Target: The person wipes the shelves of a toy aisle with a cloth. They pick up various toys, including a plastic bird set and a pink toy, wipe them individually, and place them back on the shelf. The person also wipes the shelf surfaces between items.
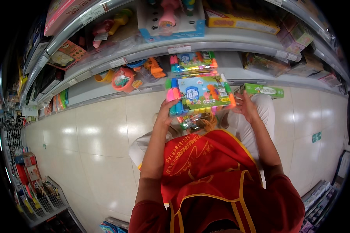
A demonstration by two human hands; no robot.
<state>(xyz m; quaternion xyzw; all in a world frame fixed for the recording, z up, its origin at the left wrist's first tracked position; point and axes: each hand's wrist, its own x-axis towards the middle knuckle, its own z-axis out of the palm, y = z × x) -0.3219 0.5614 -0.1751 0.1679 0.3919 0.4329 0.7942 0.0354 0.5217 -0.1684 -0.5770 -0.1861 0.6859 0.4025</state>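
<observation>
My left hand (165, 113) grips the left end of a clear plastic pack (204, 94) of brightly coloured sticks, which has a cartoon-printed card bearing writing. The pack is held over the floor in front of the low shelf. At its right end is my right hand (247, 107), fingers apart and thumb raised; whether the fingertips touch the pack I cannot tell. Beneath it, between my legs, a similar shiny pack (188, 121) shows in part. Just beyond, a matching pack (194, 61) lies on the bottom shelf, its near side partly hidden.
Toys in netting, one a pink bucket (123, 79), stand left on the bottom shelf (233, 68). A green box (264, 90) lies by my right knee. Shelf edges (151, 52) curve overhead. Wire baskets (48, 198) stand at the left, and more goods (320, 204) behind right.
</observation>
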